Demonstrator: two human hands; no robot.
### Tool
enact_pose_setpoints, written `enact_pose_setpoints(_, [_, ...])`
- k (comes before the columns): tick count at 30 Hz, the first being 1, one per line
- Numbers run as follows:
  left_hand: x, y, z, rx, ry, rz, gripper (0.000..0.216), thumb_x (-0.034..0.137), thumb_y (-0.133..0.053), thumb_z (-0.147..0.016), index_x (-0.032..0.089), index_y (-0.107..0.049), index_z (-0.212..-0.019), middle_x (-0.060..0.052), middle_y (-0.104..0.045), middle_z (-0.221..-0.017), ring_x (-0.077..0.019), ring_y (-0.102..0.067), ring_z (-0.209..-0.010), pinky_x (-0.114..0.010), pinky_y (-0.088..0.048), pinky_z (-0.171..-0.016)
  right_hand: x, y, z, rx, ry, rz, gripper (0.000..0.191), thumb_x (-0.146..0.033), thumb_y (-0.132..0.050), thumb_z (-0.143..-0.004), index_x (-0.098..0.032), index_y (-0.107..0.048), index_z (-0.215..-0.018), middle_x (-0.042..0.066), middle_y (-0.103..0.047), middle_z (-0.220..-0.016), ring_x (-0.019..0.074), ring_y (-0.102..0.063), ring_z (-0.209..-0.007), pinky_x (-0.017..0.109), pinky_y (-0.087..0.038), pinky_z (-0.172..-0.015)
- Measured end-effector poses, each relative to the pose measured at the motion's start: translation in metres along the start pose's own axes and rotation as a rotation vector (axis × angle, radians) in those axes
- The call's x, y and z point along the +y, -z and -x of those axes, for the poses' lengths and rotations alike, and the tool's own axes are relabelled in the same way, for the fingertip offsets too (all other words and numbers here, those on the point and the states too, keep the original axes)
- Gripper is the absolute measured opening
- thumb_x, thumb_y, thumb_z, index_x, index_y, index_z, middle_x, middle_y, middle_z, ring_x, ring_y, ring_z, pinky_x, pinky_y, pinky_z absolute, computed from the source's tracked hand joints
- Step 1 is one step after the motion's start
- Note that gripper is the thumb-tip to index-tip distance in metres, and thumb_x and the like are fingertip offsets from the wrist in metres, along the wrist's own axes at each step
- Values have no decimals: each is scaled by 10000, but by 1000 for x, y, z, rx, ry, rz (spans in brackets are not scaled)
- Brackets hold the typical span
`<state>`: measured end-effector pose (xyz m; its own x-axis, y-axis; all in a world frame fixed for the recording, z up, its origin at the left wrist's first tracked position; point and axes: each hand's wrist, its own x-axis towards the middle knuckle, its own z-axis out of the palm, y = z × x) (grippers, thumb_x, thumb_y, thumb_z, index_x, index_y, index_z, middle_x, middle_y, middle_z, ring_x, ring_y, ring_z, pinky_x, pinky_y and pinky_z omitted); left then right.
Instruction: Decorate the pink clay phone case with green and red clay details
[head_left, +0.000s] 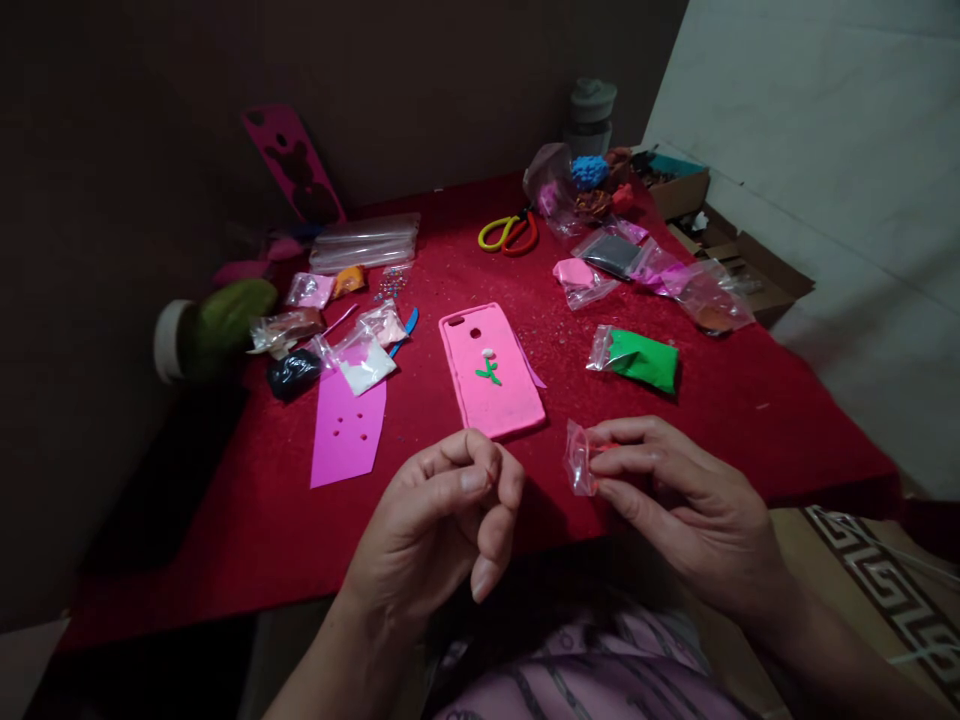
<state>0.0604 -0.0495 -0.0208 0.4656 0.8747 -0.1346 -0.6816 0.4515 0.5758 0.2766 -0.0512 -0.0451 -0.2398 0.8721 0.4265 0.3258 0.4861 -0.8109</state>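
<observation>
My right hand (682,500) grips a small clear zip bag (577,458); a bit of orange-red clay shows between the fingers. Thumb and forefinger of my left hand (450,510) are pinched together, and whatever they may hold is too small to make out. Just beyond both hands lies a pink clay-covered phone case (495,400), its camera cutouts at the far end. On it sit a green clay stem with leaves (489,373) and a small whitish clay piece (489,353) at the stem's top. A bag of green clay (641,358) rests past my right hand.
On the red cloth (435,290) lie a purple sheet with holes (349,430), a bag of white clay (367,365), a bag of black clay (294,374), and yellow-and-red-handled scissors (508,234). A bottle (591,115) and cardboard boxes (750,260) stand at the back right.
</observation>
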Motion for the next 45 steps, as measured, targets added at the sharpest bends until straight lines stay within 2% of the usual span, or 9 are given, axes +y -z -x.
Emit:
enact_pose_setpoints(7, [2,-4,2,27,27,31,144,145,-532,-886,91,-624,-790,-58,-607,-716,-79,-558,-419,-143,-480,-372,0,0,0,5,-10,3,190,-54,-640,-846,-212,-669,-946,42,-652,-1027,139,-649,-980,219,-515,-830])
enact_pose_setpoints(12, [1,-3,2,74,1,28,170,226,-612,-895,99,-629,-784,-44,-611,-723,-56,-531,-406,-121,-463,-353,0,0,0,9,7,8,187,-53,-637,-851,-205,-669,-954,43,-646,-1029,121,-641,-976,204,-500,-840])
enact_pose_setpoints(18, [1,-2,3,77,23,-2,112,138,-621,-878,104,-619,-771,-22,-611,-691,-40,-506,-351,-110,-439,-319,-1,-1,0,22,13,15,168,-58,-648,-846,-200,-669,-935,51,-654,-1005,129,-643,-960,222,-510,-819])
enact_pose_setpoints(23, [3,-5,5,146,27,-47,66,121,-680,-836,108,-638,-787,-30,-620,-686,-32,-499,-358,-101,-441,-325,-1,0,-1,27,-4,22,162,-77,-648,-850,-213,-671,-937,64,-669,-1007,162,-655,-949,277,-535,-800])
enact_pose_setpoints(28, [1,-3,6,191,5,-76,66,131,-745,-788,116,-691,-824,-14,-603,-645,-12,-459,-349,-86,-433,-332,-1,-1,-1,51,7,21,190,-65,-651,-842,-215,-667,-957,61,-667,-1014,156,-651,-955,267,-531,-806])
enact_pose_setpoints(34, [-2,2,8,124,-16,-76,137,283,-729,-838,147,-709,-838,48,-475,-471,-13,-371,-291,-80,-396,-313,0,-1,3,57,-23,-43,255,-52,-636,-844,-227,-640,-1029,50,-660,-1025,163,-642,-1000,278,-526,-869])
enact_pose_setpoints(37, [-2,1,6,166,-20,-54,155,287,-755,-814,139,-709,-799,61,-441,-487,4,-312,-297,-77,-388,-315,1,-2,3,38,-32,-36,245,-54,-651,-838,-221,-648,-1017,52,-650,-1058,151,-638,-1007,253,-516,-875])
enact_pose_setpoints(41, [0,-3,4,267,-50,-48,109,211,-780,-780,119,-721,-782,25,-521,-583,0,-380,-346,-72,-396,-322,1,-1,3,41,-4,4,233,-54,-649,-841,-221,-646,-1003,46,-652,-1038,136,-640,-981,231,-517,-857])
enact_pose_setpoints(45, [2,-5,3,282,-61,-59,119,184,-766,-786,84,-735,-844,-18,-587,-650,-36,-494,-418,-99,-464,-380,1,-1,2,40,8,34,221,-62,-644,-846,-227,-639,-994,49,-657,-1045,143,-645,-974,238,-527,-844])
